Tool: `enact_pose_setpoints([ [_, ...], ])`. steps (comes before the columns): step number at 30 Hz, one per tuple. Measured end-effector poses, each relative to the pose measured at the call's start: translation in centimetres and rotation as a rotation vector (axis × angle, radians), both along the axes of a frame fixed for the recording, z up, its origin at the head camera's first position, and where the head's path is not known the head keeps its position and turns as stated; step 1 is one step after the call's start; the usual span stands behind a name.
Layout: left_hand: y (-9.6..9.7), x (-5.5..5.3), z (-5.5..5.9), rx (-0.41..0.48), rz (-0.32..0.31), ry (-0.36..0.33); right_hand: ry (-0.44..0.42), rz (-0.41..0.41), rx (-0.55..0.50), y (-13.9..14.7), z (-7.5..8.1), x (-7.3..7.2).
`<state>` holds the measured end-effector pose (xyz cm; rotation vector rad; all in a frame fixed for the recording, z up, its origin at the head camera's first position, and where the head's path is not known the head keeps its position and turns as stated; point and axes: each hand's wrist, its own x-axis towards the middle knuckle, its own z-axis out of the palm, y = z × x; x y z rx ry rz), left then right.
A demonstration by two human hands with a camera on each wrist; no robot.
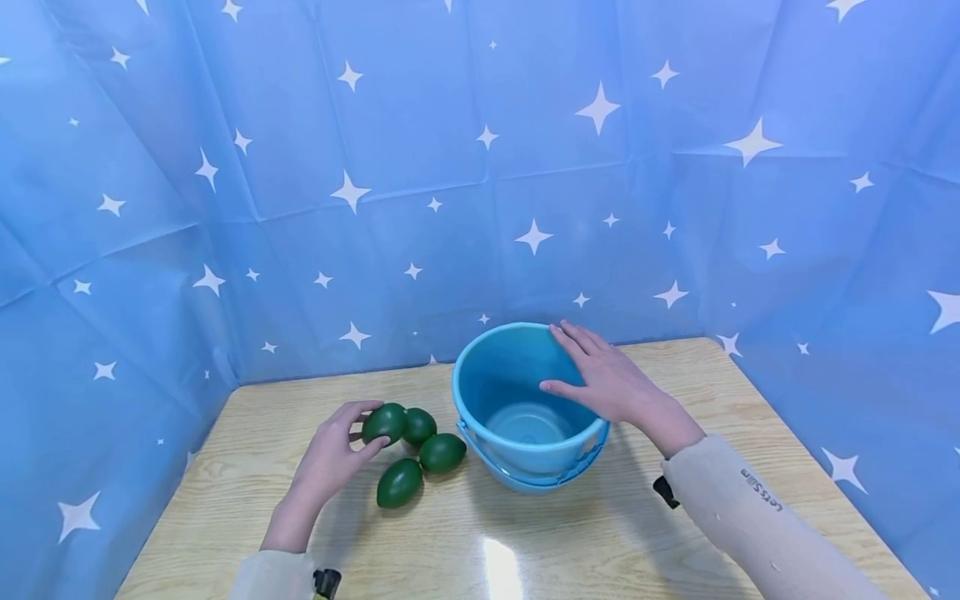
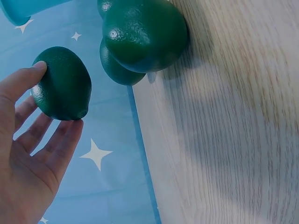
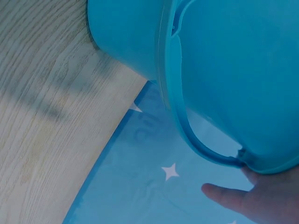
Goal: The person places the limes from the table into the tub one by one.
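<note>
My left hand [image 1: 332, 457] pinches a dark green lime [image 1: 384, 423] between thumb and fingertips. The left wrist view shows the thumb on one side of this lime [image 2: 63, 84] and fingertips beneath it. Close beside the hand, three more limes lie grouped on the table, one [image 1: 399, 483] nearest me, another [image 1: 442, 453] near the bucket and a third [image 1: 420, 426] behind. A blue bucket [image 1: 528, 457] stands right of them, its handle hanging down in front. My right hand [image 1: 618, 387] rests at the bucket's right rim with its fingers extended; the rim partly hides it in the right wrist view.
The light wooden table [image 1: 420, 558] carries the bucket and limes. A blue cloth with white stars [image 1: 450, 250] hangs behind the table and along both sides, meeting its back edge just behind the bucket.
</note>
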<state>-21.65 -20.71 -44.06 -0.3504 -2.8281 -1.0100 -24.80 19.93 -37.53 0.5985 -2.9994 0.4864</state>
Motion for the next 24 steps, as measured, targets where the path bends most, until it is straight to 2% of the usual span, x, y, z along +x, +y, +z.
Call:
enact_pose_setpoints([
  [24, 0.07, -0.06, 0.4, 0.025, -0.015, 0.035, 0.0, -0.001, -0.003, 0.02, -0.06, 0.02],
])
